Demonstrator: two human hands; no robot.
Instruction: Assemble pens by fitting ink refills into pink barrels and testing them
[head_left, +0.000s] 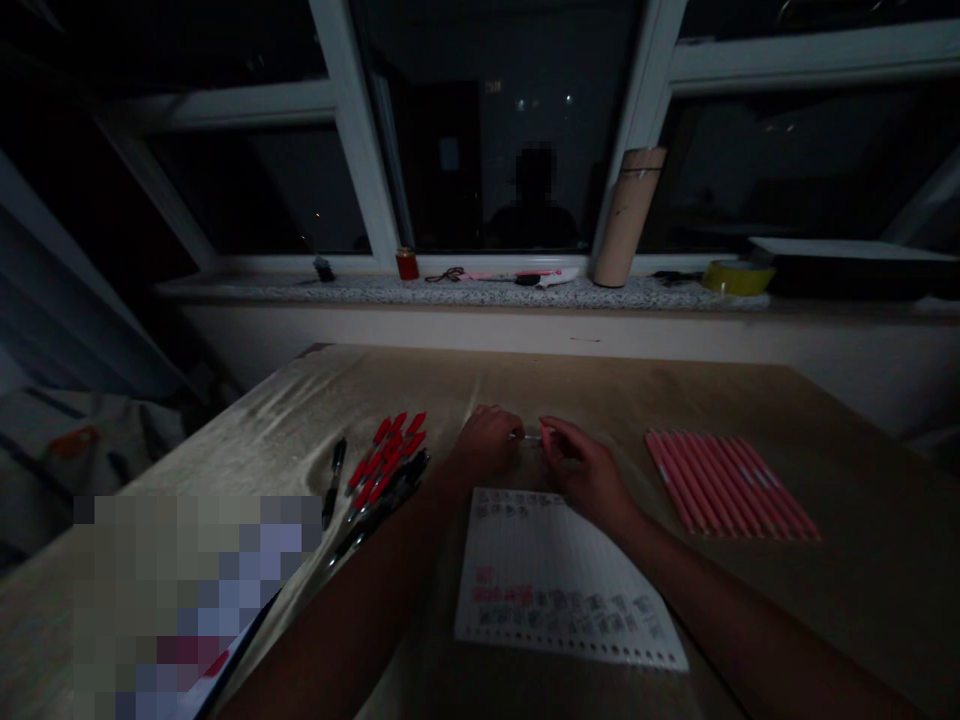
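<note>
Above the top edge of the lined sheet, my left hand [487, 440] is closed around one end of a slim pen [531, 438]. Its middle shows pale and shiny between my hands. On the other side, my right hand [592, 470] pinches a red piece at the pen's end; whether this piece is joined to the pen I cannot tell. Below them lies the lined sheet [555, 570], with rows of black and red handwriting and punched holes along its near edge. My right wrist crosses over the sheet's upper right part.
Several red-capped pens [388, 455] and black pens [397, 485] lie left of my hands, near a lone black pen [335, 475]. A row of pink pencils [727, 485] is at right. The windowsill [360, 289] holds a cardboard tube [628, 220] and yellow tape [739, 278].
</note>
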